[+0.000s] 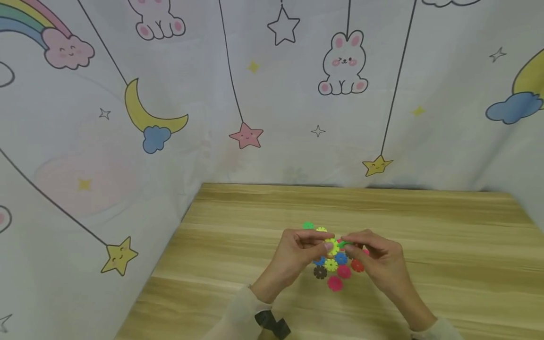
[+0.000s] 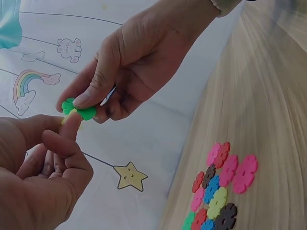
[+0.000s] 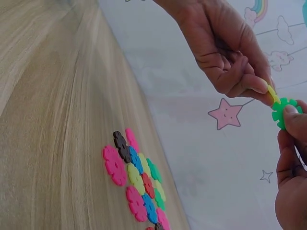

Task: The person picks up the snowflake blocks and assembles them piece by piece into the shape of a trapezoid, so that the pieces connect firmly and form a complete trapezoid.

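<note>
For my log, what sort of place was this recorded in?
Possibly a children's play corner, or a tabletop set dressed like one: cartoon-printed cloth backdrop, wood-grain table, and bright flower-shaped discs on it.

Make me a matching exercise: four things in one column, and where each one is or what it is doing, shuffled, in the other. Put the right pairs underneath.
Column one
1. left hand
2. loose flower pieces
3. right hand
4. pink star

Column two
A. pinching a green piece
B. printed on the curtain
C. pinching a yellow piece
D. lying on the table

Right pairs: 1-C, 2-D, 3-A, 4-B
</note>
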